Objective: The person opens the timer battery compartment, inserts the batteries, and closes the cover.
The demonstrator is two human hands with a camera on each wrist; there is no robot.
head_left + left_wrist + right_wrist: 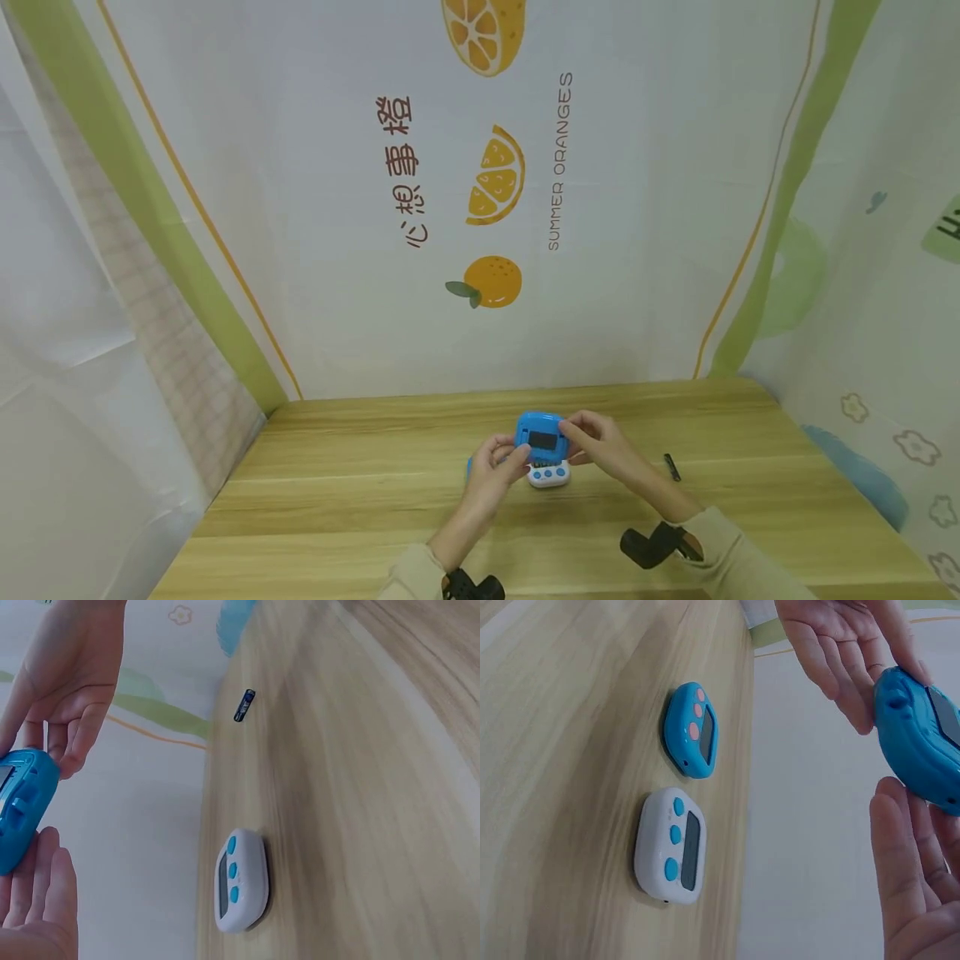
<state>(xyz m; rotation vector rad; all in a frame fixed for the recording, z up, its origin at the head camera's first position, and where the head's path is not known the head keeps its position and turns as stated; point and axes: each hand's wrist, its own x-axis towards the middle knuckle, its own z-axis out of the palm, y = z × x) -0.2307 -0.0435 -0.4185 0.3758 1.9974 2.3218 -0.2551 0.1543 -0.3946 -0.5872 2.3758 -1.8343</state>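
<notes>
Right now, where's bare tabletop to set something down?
Left: table between its left edge and the pink-buttoned blue device. Right: beyond the battery to the right edge. Crowded: the middle, where left hand and right hand hold another blue device above the white device.

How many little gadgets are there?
3: a blue gadget held by the left hand and right hand, a white gadget on the table, and a pink-buttoned gadget beside the white one. I see no others.

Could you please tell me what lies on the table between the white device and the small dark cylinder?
In the left wrist view, the stretch between the white device and the dark cylinder is bare wooden tabletop.
</notes>
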